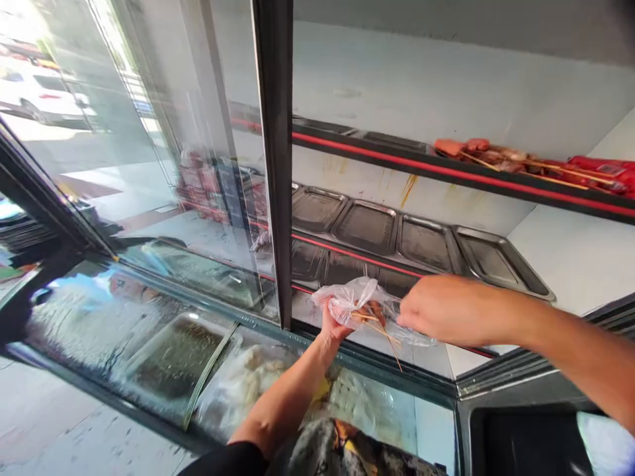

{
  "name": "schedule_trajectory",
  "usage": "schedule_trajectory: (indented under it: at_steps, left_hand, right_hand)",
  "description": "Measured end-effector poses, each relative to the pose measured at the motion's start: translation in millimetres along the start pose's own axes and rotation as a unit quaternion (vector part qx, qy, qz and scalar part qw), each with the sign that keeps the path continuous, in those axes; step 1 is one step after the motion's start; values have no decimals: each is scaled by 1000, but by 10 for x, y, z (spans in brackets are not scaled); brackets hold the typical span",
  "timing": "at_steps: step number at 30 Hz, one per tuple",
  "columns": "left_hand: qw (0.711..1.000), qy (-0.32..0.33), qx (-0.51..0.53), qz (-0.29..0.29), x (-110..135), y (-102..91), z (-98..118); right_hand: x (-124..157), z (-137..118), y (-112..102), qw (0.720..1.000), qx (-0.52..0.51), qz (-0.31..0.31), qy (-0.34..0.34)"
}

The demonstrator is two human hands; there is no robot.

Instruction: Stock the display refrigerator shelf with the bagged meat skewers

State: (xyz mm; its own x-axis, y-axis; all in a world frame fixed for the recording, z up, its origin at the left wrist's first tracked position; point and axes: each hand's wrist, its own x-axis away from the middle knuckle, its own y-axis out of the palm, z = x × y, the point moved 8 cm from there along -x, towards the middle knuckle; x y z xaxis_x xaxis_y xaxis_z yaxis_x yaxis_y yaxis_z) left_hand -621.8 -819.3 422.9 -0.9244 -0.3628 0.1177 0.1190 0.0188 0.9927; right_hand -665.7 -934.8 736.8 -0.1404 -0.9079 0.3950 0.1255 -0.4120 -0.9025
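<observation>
My left hand reaches into the open display case and is closed on a clear plastic bag that holds skewered food with wooden sticks poking out. My right hand comes in from the right with its fingers closed on the other side of the same bag. Both hands hold the bag above the case's lower edge, in front of the metal trays.
A row of empty metal trays lines the middle shelf. More skewers lie on the upper shelf at right. A dark door frame and glass panel stand to the left. Below, a chest freezer lid shows packed food.
</observation>
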Motion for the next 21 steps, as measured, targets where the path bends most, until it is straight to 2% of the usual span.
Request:
schedule_trajectory:
  at_steps: [1, 2, 3, 4, 6, 8, 10, 12, 17, 21]
  left_hand:
    - [1000, -2, 7, 3, -4, -24, -6]
    - [1000, -3, 10, 7, -2, -43, -12]
    - [1000, -4, 5, 9, 5, -54, -19]
    - [1000, -7, -1, 9, 14, -56, -28]
    - [1000, -16, -6, 4, 30, -43, -55]
    - [1000, -17, 3, 12, 36, -46, -67]
    - [999, -11, 13, 28, 34, -65, -67]
    - [999, -11, 14, 32, 29, -71, -74]
    - [1000, -3, 12, 5, 17, -42, -66]
    - [1000, 1, -1, 5, 9, -7, -68]
  right_hand:
    - [-84, 19, 372, 997, -54, -49, -9]
    - [-206, 121, 675, 991, -114, -61, 19]
    - [-360, 242, 879, 978, -202, -25, 44]
    - [-520, 372, 1062, 958, -277, 5, 74]
    - [-833, 516, 1352, 931, -350, 16, 99]
    - [-1090, 495, 1549, 916, -388, -26, 97]
    - [-1269, 394, 1663, 904, -412, -77, 89]
    - [-1399, 319, 1717, 904, -404, -103, 92]
    - [-1624, 343, 1660, 964, -232, -61, 111]
    - [-1617, 270, 1694, 966, -207, -124, 92]
